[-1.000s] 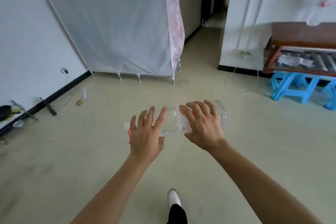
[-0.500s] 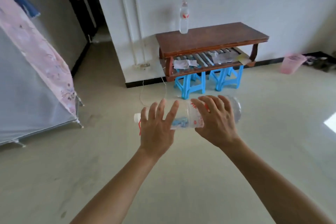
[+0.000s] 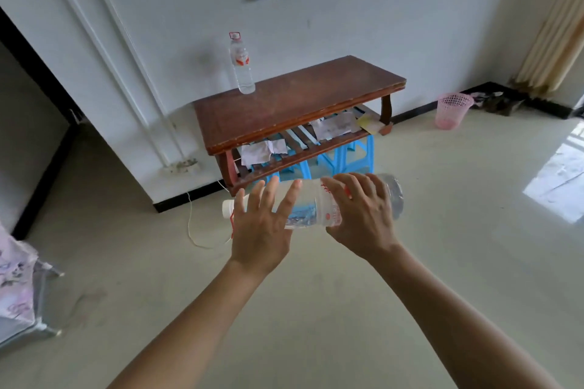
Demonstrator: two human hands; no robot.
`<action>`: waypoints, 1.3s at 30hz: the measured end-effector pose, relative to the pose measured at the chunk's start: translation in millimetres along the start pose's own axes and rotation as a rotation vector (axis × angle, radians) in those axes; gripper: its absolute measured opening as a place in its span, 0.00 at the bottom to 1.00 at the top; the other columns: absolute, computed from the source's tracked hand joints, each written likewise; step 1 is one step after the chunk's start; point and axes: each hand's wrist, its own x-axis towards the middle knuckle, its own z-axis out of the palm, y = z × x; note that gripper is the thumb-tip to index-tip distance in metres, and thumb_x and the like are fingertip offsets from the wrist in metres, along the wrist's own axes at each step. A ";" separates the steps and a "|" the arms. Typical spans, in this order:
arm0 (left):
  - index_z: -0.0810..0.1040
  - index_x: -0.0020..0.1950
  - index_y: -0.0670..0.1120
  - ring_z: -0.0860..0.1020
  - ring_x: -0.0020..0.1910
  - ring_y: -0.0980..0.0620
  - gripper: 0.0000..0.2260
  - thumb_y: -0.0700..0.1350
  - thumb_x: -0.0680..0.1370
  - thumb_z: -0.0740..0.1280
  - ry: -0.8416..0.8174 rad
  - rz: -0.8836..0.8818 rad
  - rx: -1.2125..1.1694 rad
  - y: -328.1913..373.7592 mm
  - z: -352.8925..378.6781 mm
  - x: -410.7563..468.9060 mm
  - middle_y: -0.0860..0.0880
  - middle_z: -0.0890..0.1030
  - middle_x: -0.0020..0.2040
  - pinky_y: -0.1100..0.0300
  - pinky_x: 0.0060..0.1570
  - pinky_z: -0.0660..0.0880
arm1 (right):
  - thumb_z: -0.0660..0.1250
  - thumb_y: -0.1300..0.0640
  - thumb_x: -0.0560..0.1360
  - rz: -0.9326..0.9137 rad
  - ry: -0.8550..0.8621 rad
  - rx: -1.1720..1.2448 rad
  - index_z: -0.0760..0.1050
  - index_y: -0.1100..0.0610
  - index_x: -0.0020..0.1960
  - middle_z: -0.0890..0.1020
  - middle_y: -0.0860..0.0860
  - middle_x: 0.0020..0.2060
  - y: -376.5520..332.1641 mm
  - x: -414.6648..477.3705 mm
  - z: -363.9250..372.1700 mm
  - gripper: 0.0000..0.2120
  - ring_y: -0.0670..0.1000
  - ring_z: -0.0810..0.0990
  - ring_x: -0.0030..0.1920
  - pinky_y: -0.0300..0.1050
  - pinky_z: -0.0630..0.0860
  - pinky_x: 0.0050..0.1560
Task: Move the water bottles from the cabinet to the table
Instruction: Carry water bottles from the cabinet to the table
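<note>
While the surface [image 3: 300, 104] looms nearer than before, bottle [image 3: 316, 207] lies horizontal, cap left; left hand [image 3: 262, 226] presses straight-fingered, right hand [image 3: 363, 218] grips it.

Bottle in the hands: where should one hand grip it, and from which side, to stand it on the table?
Round the labelled middle of the bottle, from above, where the right hand lies. It is sideways, cap left, base right; the middle is straight, and a grip there should leave the base free.
</note>
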 end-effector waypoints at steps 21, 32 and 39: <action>0.62 0.77 0.51 0.73 0.68 0.35 0.44 0.44 0.66 0.79 0.042 -0.037 -0.101 -177.3 202.3 430.2 0.39 0.73 0.71 0.33 0.66 0.68 | 0.84 0.46 0.58 -0.033 -0.146 -0.023 0.75 0.52 0.67 0.79 0.53 0.59 182.1 347.3 323.5 0.41 0.54 0.73 0.61 0.60 0.71 0.65; 0.62 0.78 0.52 0.73 0.68 0.38 0.44 0.45 0.66 0.79 -0.055 0.009 -0.085 -202.2 314.7 617.6 0.41 0.72 0.71 0.35 0.65 0.69 | 0.83 0.44 0.57 0.017 -0.194 0.009 0.75 0.52 0.67 0.79 0.51 0.59 307.0 441.1 470.4 0.41 0.54 0.73 0.60 0.56 0.71 0.62; 0.64 0.78 0.50 0.72 0.68 0.38 0.44 0.46 0.65 0.80 0.002 -0.009 0.064 -251.6 355.0 753.4 0.40 0.72 0.70 0.34 0.66 0.67 | 0.78 0.37 0.63 0.026 -0.224 0.178 0.76 0.51 0.67 0.80 0.51 0.59 373.0 553.6 573.3 0.37 0.57 0.78 0.59 0.58 0.70 0.62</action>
